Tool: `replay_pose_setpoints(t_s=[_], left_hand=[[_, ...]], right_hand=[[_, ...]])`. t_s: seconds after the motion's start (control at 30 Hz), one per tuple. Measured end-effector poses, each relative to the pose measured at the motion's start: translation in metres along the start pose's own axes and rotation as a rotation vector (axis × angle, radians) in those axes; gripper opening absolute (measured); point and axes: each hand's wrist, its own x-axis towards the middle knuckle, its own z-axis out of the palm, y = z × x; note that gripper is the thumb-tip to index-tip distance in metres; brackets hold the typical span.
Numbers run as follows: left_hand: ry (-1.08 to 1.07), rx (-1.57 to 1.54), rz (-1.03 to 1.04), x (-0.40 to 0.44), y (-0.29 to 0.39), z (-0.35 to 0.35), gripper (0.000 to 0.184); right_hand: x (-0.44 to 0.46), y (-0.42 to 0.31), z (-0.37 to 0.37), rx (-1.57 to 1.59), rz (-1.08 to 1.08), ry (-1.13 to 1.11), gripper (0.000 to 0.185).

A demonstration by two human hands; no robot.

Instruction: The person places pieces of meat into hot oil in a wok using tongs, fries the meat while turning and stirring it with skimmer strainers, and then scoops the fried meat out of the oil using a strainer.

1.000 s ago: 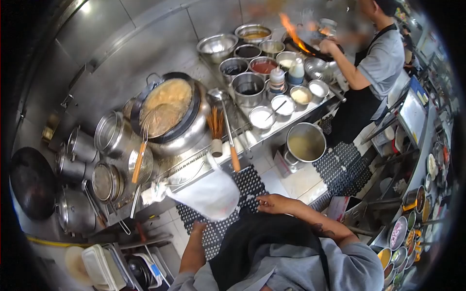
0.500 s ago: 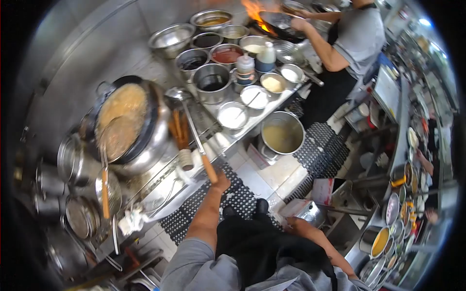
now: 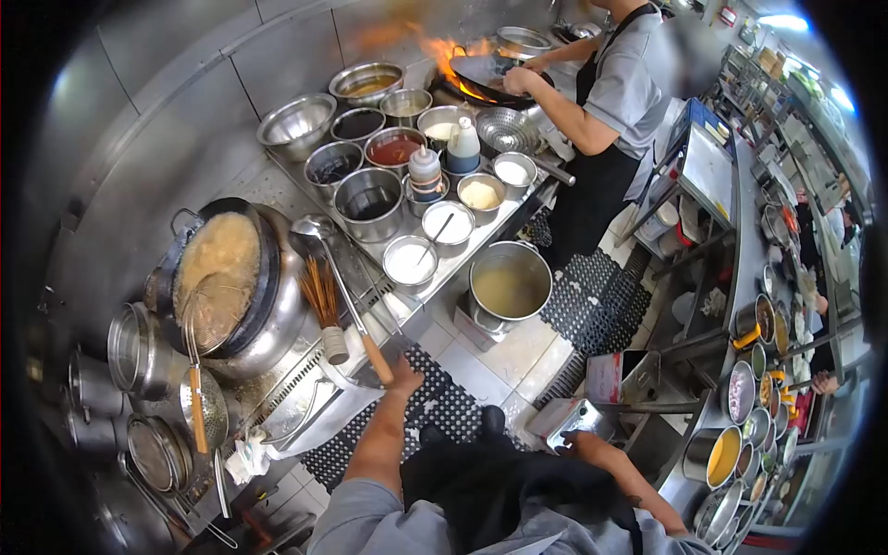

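My left hand point(image 3: 404, 376) is just beside the end of a ladle's wooden handle point(image 3: 376, 359). Its fingers look loosely apart and do not wrap the handle; whether they touch it I cannot tell. The ladle's metal bowl point(image 3: 313, 225) rests by the wok rim. Low at my right side hangs my right hand point(image 3: 583, 446), close to a shiny metal box point(image 3: 569, 421); its fingers are partly hidden. To the left, a wok point(image 3: 268, 277) holds bubbling oil, with a wire skimmer point(image 3: 217, 310) dipped in it. A bamboo brush point(image 3: 324, 301) stands near the ladle.
Steel pots of sauces and powders point(image 3: 370, 199) crowd the counter, with squeeze bottles point(image 3: 462, 143) among them. A stockpot point(image 3: 509, 282) of cloudy liquid stands below. Beyond, a co-worker point(image 3: 601, 111) handles a flaming wok point(image 3: 490, 79). Black mats point(image 3: 592, 301) cover parts of the tiled floor.
The camera view has shifted, so the counter and wok appear lower and farther left. My left hand remains by the ladle handle. The co-worker's wok still flames.
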Motion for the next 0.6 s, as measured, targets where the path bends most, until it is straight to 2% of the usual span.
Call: replay_pose_setpoints(t_s=[0.03, 0.1, 0.23, 0.3, 0.33, 0.37, 0.43, 0.5, 0.53, 0.6], left_hand=[[0.168, 0.057, 0.098, -0.012, -0.003, 0.004, 0.074], [0.157, 0.113, 0.156, -0.035, -0.008, 0.01, 0.084], [0.244, 0.017, 0.191, -0.098, -0.045, 0.03, 0.075], [0.265, -0.015, 0.023, -0.14, -0.07, 0.029, 0.069], [0.243, -0.199, 0.024, -0.168, -0.066, 0.012, 0.065], [0.407, -0.035, 0.009, -0.169, -0.131, 0.046, 0.049], [0.181, 0.074, -0.079, -0.209, -0.17, 0.031, 0.034], [-0.002, 0.282, -0.08, -0.242, -0.209, 0.02, 0.02], [-0.01, 0.165, -0.206, -0.263, -0.218, 0.015, 0.02], [0.143, -0.26, -0.503, -0.284, -0.23, 0.012, 0.02]], right_hand=[[0.008, 0.003, -0.002, -0.001, -0.018, 0.009, 0.039], [0.027, 0.012, -0.004, -0.011, -0.113, 0.034, 0.04], [0.058, 0.002, -0.023, -0.156, -0.172, 0.01, 0.042], [0.066, -0.007, -0.033, -0.142, -0.154, 0.017, 0.042], [0.078, -0.007, -0.035, -0.209, -0.202, 0.013, 0.042], [0.089, -0.011, -0.036, -0.274, -0.249, 0.006, 0.041], [0.099, -0.035, -0.057, -0.311, -0.21, -0.047, 0.041], [0.124, -0.039, -0.063, -0.326, -0.278, 0.127, 0.039], [0.123, -0.058, -0.077, -0.34, -0.257, 0.168, 0.038], [0.14, -0.074, -0.094, -0.361, -0.336, 0.252, 0.036]])
